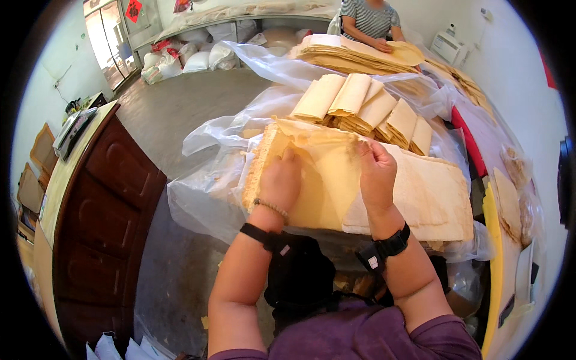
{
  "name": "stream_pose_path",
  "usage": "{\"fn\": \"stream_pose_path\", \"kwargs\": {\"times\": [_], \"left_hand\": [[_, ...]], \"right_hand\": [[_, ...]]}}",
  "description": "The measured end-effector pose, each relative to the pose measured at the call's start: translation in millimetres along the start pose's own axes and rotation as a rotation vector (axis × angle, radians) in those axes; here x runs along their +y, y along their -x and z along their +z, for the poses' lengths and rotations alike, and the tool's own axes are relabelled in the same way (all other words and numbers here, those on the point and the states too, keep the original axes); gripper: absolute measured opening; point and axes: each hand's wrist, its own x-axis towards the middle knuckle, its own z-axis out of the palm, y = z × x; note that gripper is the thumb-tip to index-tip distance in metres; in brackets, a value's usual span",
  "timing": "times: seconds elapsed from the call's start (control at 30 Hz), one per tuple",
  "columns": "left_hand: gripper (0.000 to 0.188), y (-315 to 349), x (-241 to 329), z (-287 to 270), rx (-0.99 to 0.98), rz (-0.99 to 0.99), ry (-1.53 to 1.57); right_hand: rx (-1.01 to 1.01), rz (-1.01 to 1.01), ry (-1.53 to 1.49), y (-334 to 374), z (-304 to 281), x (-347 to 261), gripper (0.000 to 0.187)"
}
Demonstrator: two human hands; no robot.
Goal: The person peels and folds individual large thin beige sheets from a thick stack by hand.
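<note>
In front of me lies a stack of thin, crepe-like yellow sheets, and the top sheet (327, 180) is spread over its left part. My right hand (378, 171) pinches the far edge of this sheet between thumb and fingers, lifting it slightly. My left hand (282, 180) is closed near the stack's left side, with its fingertips on the sheet; the fingers are partly hidden. Paler folded layers (423, 192) cover the right part of the stack. Just beyond, several folded bundles (354, 99) of the same sheets overlap one another.
Clear plastic sheeting (201, 180) hangs out from under the stack. Farther back, a person (371, 24) has a hand on another pile of sheets (354, 57). A dark wooden counter (108, 210) stands at left. Filled sacks (198, 60) lie by the far wall.
</note>
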Motion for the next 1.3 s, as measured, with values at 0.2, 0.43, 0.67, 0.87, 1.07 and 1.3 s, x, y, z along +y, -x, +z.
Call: {"fn": "stream_pose_path", "kwargs": {"times": [0.2,0.43,0.67,0.87,1.07,1.3], "left_hand": [[0.02,-2.7,-10.3,13.2,0.022,0.126,-0.103],[0.027,-18.6,-0.9,6.3,0.028,0.003,-0.057],[0.013,-32.1,35.7,7.9,0.104,0.293,-0.149],[0.023,-61.8,15.5,41.8,-0.085,0.103,-0.042],[0.031,-59.5,27.9,42.3,-0.091,-0.014,0.025],[0.041,-60.5,27.8,41.9,-0.123,-0.101,-0.007]], "right_hand": [[0.107,-0.029,-0.077,-4.2,-22.9,-7.2,0.027],[0.13,-0.107,-0.135,-8.9,-27.9,-17.2,0.027],[0.017,-0.011,-0.015,-30.1,-21.9,-21.8,0.025],[-0.008,-0.228,0.027,-26.8,-11.1,-21.4,0.022],[0.116,-0.004,-0.029,-29.2,-32.3,-9.2,0.025],[0.206,0.025,-0.111,-43.6,-50.3,9.5,0.028]]}}
